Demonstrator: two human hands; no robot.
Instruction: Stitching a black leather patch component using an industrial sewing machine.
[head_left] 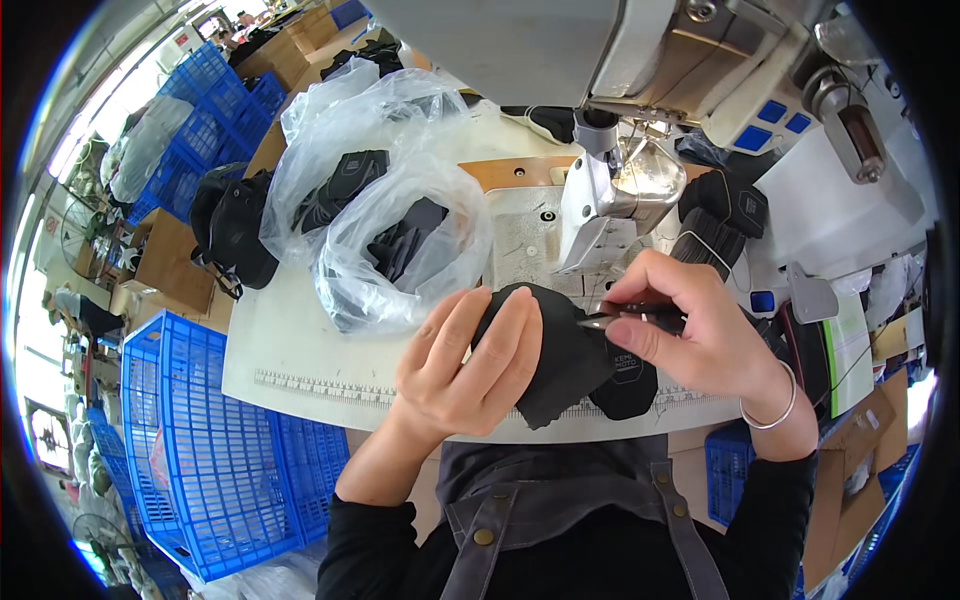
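My left hand (468,362) grips a black fabric piece (562,365) by its left side, with the fingers bent over it. The piece is held above the front edge of the sewing table. A black padded piece (622,398) with a small pale print hangs beside it on the right, and I cannot tell if the two are joined. My right hand (680,322) is closed around a pair of thread snips (640,316). Their pointed tips meet the upper right edge of the black fabric.
The sewing machine (610,200) stands just beyond my hands. Clear plastic bags (345,290) with black pieces lie at left on the table (290,350). A black bundle (715,235) is at right. A blue crate (215,440) stands lower left, a cardboard box (865,440) lower right.
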